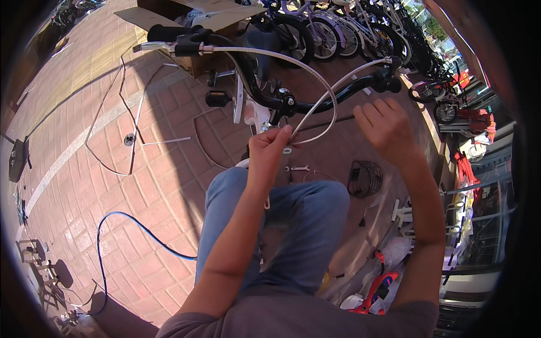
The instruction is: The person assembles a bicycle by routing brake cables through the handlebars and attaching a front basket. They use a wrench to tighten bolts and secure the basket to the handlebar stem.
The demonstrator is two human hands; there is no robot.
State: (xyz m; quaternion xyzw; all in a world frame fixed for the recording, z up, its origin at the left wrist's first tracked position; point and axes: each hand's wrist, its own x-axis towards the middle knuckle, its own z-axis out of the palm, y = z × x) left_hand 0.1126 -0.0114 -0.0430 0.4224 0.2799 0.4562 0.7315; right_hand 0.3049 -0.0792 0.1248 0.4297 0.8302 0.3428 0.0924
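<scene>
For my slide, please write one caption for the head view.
A dark rod runs from left hand to right hand beside black handlebars.

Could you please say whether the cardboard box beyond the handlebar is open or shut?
Open: the cardboard box has its flaps spread outward.

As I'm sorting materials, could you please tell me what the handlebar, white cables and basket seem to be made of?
Handlebar: probably metal, glossy black; highlights streak its tube. White cables: likely plastic-sheathed, pale and bending smoothly. Basket: dark, perhaps coated metal, given its thin wirework.

A grey shirt [282, 316] tops faded blue jeans [313, 219].
</scene>
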